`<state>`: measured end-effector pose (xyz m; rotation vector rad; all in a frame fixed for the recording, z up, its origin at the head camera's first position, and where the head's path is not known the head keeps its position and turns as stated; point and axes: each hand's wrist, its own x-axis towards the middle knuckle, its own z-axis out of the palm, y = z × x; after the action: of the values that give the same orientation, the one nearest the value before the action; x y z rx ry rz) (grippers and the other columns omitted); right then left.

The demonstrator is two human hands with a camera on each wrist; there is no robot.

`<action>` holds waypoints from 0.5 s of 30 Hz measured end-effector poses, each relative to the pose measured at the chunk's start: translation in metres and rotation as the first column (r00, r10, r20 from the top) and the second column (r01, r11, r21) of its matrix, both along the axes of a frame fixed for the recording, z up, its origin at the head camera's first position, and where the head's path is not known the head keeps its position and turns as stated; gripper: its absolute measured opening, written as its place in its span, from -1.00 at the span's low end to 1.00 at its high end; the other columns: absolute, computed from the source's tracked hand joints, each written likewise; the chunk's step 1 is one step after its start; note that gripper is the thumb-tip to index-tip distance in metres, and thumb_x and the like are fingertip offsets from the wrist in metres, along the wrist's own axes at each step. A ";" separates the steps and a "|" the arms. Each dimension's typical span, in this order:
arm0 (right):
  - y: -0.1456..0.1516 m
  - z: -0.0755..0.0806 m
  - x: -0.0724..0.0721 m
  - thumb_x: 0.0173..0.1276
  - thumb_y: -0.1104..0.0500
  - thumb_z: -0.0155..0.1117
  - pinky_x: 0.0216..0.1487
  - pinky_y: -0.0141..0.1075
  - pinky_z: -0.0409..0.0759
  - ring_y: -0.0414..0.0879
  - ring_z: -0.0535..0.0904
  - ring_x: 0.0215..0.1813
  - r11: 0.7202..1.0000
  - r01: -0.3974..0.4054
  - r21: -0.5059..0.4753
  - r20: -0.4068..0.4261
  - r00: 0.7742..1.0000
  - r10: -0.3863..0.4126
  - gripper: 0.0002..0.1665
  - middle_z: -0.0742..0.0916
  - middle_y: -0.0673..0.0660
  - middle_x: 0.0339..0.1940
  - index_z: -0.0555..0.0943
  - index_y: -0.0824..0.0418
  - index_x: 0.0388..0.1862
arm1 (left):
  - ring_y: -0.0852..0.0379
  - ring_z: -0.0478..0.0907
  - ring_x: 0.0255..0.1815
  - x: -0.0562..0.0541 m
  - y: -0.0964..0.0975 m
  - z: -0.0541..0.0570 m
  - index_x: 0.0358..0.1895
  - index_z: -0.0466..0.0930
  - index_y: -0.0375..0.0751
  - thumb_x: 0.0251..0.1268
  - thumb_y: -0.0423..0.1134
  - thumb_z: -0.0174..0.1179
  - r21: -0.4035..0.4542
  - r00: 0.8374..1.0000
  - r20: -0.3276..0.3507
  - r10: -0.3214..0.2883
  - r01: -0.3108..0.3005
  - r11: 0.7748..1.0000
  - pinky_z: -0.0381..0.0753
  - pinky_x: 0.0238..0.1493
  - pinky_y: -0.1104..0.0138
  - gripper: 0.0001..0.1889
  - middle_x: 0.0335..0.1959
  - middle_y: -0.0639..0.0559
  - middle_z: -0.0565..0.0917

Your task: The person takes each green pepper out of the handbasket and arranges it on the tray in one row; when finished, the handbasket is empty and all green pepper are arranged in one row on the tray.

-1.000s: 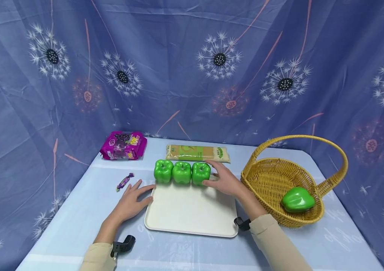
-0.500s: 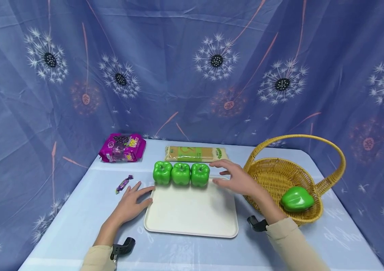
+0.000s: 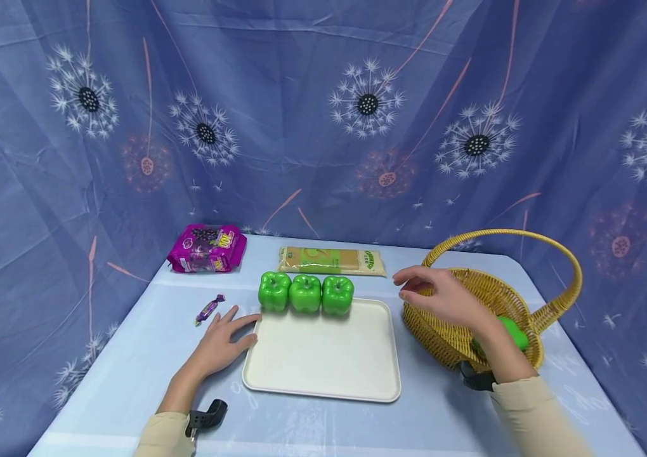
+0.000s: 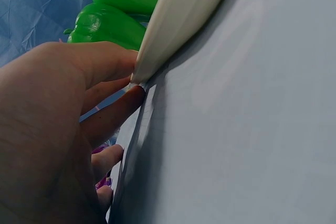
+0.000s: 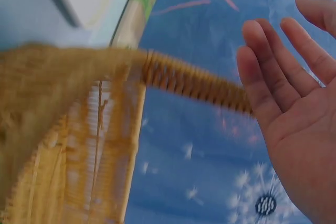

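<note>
Three green bell peppers (image 3: 306,293) stand side by side along the far edge of a white tray (image 3: 323,355). My left hand (image 3: 223,343) rests at the tray's left edge with its fingers spread, and fingertips touch the rim in the left wrist view. Over the near left side of a wicker basket (image 3: 432,336) hovers my right hand (image 3: 443,295), with nothing in its relaxed fingers. Another green bell pepper (image 3: 514,332) lies in the basket, partly hidden behind my right forearm. The right wrist view shows the basket handle (image 5: 194,80) beside the fingers.
A purple snack bag (image 3: 208,248) sits at the back left of the table. In front of it lies a small purple wrapped candy (image 3: 210,310). Behind the peppers is a flat pack of noodles (image 3: 332,261). A blue curtain (image 3: 300,127) hangs behind the table.
My right hand has drawn away from the rightmost pepper and moved right, to over the basket. My left hand stays at the tray. The three peppers stay in their row.
</note>
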<state>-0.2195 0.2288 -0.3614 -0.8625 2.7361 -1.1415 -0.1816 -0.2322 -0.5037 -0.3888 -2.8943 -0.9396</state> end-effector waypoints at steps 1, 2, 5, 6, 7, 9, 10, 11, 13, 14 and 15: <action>0.006 0.000 -0.001 0.38 -0.04 0.26 -0.02 -0.19 0.62 -0.20 0.60 -0.07 1.000 0.007 0.003 -0.002 1.000 -0.007 -0.67 0.67 -0.10 -0.05 0.58 -0.09 0.10 | -0.30 0.04 0.45 0.000 0.000 0.000 0.27 0.52 0.05 0.31 -0.01 0.21 0.000 1.000 0.002 -0.001 0.001 1.000 -0.23 0.43 -0.17 -0.53 0.31 -0.26 0.41; 0.011 0.001 -0.001 0.38 -0.03 0.25 -0.03 -0.21 0.62 -0.19 0.60 -0.07 1.000 0.016 0.006 -0.002 1.000 -0.016 -0.67 0.68 -0.07 -0.05 0.58 -0.08 0.11 | -0.30 0.04 0.45 0.000 0.000 0.000 0.27 0.52 0.04 0.31 -0.01 0.21 -0.001 1.000 0.004 -0.001 0.001 1.000 -0.23 0.43 -0.17 -0.53 0.31 -0.25 0.42; 0.026 0.002 -0.004 0.40 -0.01 0.24 -0.06 -0.24 0.62 -0.16 0.61 -0.08 0.999 0.041 0.014 0.002 0.999 -0.041 -0.67 0.69 0.00 -0.08 0.58 -0.01 0.11 | -0.30 0.04 0.45 0.001 0.000 0.000 0.27 0.52 0.04 0.31 0.00 0.21 -0.003 1.000 0.008 -0.001 0.001 1.000 -0.23 0.43 -0.17 -0.53 0.31 -0.25 0.42; 0.030 0.001 -0.005 0.40 -0.02 0.24 -0.06 -0.24 0.62 -0.16 0.61 -0.09 0.999 0.050 0.019 -0.002 0.999 -0.050 -0.66 0.70 0.01 -0.10 0.59 0.02 0.10 | -0.30 0.04 0.45 0.001 -0.001 0.000 0.27 0.52 0.04 0.31 0.01 0.21 -0.004 1.000 0.008 -0.001 0.001 1.000 -0.23 0.43 -0.17 -0.53 0.31 -0.25 0.42; 0.035 0.001 -0.006 0.40 -0.02 0.24 -0.07 -0.23 0.62 -0.15 0.61 -0.09 0.998 0.059 0.023 -0.002 0.998 -0.059 -0.65 0.70 0.03 -0.11 0.59 0.06 0.09 | -0.30 0.04 0.45 0.001 -0.001 0.000 0.27 0.52 0.04 0.31 0.01 0.21 -0.004 1.000 0.007 0.000 0.000 1.000 -0.23 0.43 -0.17 -0.53 0.31 -0.25 0.42; 0.045 -0.003 -0.009 0.39 -0.03 0.24 -0.08 -0.23 0.63 -0.15 0.61 -0.09 0.996 0.078 0.044 -0.002 0.997 -0.078 -0.65 0.71 0.01 -0.13 0.61 0.10 0.06 | -0.31 0.05 0.45 0.000 -0.001 0.000 0.27 0.52 0.04 0.31 0.01 0.21 -0.003 1.000 0.003 0.001 -0.001 1.000 -0.23 0.43 -0.18 -0.53 0.31 -0.26 0.42; 0.050 -0.005 -0.010 0.39 -0.03 0.24 -0.08 -0.22 0.63 -0.15 0.62 -0.09 0.994 0.087 0.059 -0.003 0.996 -0.087 -0.65 0.71 0.00 -0.13 0.62 0.11 0.04 | -0.31 0.05 0.44 0.000 -0.001 0.000 0.27 0.53 0.04 0.30 0.01 0.21 -0.003 1.000 0.002 0.002 -0.002 1.000 -0.23 0.43 -0.18 -0.53 0.31 -0.26 0.42; 0.055 -0.008 -0.012 0.39 -0.04 0.24 -0.09 -0.22 0.63 -0.14 0.62 -0.10 0.993 0.094 0.078 -0.001 0.996 -0.094 -0.63 0.71 -0.01 -0.13 0.63 0.14 0.04 | -0.30 0.05 0.44 0.000 -0.001 -0.001 0.27 0.52 0.04 0.30 0.01 0.21 -0.004 1.000 0.001 0.002 -0.002 1.000 -0.23 0.43 -0.18 -0.53 0.31 -0.26 0.42; 0.065 -0.013 -0.015 0.39 -0.04 0.25 -0.08 -0.20 0.63 -0.13 0.62 -0.08 0.988 0.105 0.113 0.008 0.994 -0.106 -0.63 0.70 0.00 -0.10 0.63 0.14 0.05 | -0.31 0.05 0.44 0.000 -0.001 -0.001 0.26 0.53 0.04 0.30 0.01 0.21 -0.004 1.000 -0.001 0.002 -0.002 1.000 -0.22 0.43 -0.18 -0.53 0.31 -0.26 0.42; 0.070 -0.015 -0.016 0.39 -0.03 0.25 -0.08 -0.19 0.62 -0.12 0.62 -0.08 0.986 0.112 0.127 0.011 0.993 -0.114 -0.63 0.70 0.01 -0.09 0.62 0.13 0.06 | -0.31 0.05 0.44 0.000 -0.001 0.000 0.26 0.53 0.04 0.30 0.01 0.21 -0.004 1.000 -0.002 0.000 0.000 1.000 -0.22 0.43 -0.18 -0.53 0.31 -0.26 0.42; 0.075 -0.016 -0.017 0.39 -0.01 0.25 -0.08 -0.16 0.62 -0.11 0.61 -0.08 0.983 0.121 0.138 0.013 0.992 -0.124 -0.63 0.70 0.04 -0.07 0.61 0.14 0.08 | -0.31 0.05 0.44 0.000 0.000 0.000 0.27 0.53 0.04 0.30 0.02 0.21 -0.004 1.000 -0.002 -0.002 0.002 1.000 -0.23 0.43 -0.18 -0.53 0.31 -0.26 0.42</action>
<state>-0.2363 0.3041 -0.3772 -0.6699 2.8449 -0.9593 -0.1820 -0.2326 -0.5041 -0.3923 -2.8952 -0.9331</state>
